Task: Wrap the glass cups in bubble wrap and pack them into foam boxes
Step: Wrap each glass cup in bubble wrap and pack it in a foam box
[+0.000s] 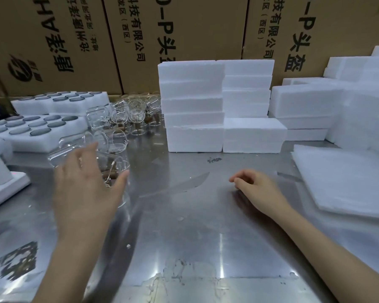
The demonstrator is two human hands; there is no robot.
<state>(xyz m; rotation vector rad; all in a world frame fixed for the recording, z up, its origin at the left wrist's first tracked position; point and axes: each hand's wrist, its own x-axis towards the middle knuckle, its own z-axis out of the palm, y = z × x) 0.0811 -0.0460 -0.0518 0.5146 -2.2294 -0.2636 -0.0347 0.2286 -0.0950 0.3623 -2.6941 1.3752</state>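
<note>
The left hand (pixel 85 184) is being held at about 9 o'clock over the steel counter (pixel 195 237), its fingers spread wide and straight, the grip holding nothing. Whether a glass is being touched cannot be told, since the hand is blurred. Just beyond its fingertips, clear glass cups (pixel 109 145) are lying on their sides, and more glass cups (pixel 131 112) are being kept further back toward 11 o'clock. The right hand (pixel 256 186) is being rested on the counter at about 2 o'clock, its fingers loosely curled and its grip empty. Foam boxes (pixel 219 106) are being stacked at 12 o'clock, well apart from both hands. White foam sheets (pixel 346 184) are lying at 3 o'clock. Foam trays with round dark lids (pixel 37 125) are sitting at 10 o'clock.
</note>
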